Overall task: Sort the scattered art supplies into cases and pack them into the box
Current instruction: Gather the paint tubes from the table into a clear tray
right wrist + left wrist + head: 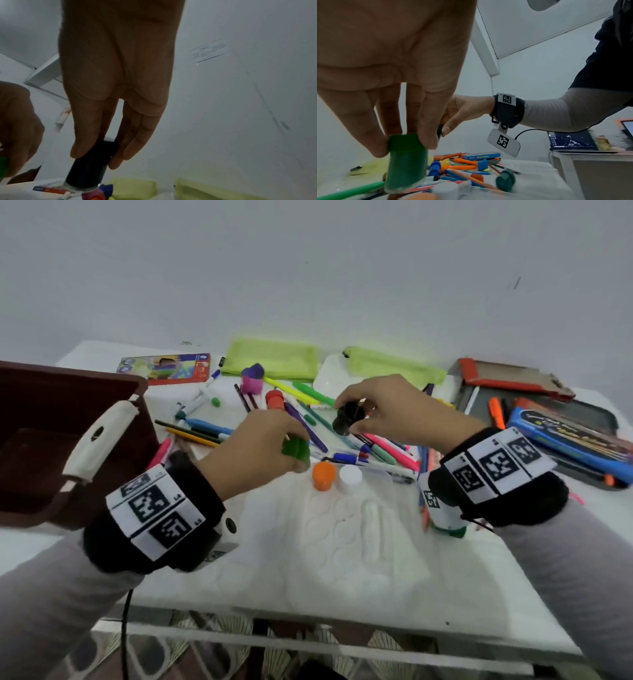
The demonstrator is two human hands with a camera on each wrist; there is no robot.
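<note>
My left hand (270, 436) grips a small green paint pot (295, 451) by its cap, lifted over the pile of pens (346, 436); in the left wrist view the green paint pot (406, 163) hangs tilted from my fingertips (426, 136). My right hand (380, 402) pinches a black paint pot (347, 417) by its cap above the pens; the black paint pot (91, 167) shows clearly in the right wrist view. An orange pot (323, 475) and a white pot (350, 478) stand in a white moulded tray (342, 535). Two lime green pouches (272, 361) (394, 366) lie at the back.
A dark red box (65, 440) with a white handle stands at the left. A coloured-pencil pack (164, 368) lies behind it. At the right lie an open tin case (507, 381) and a blue box (568, 440). A dark green pot (505, 180) lies on its side.
</note>
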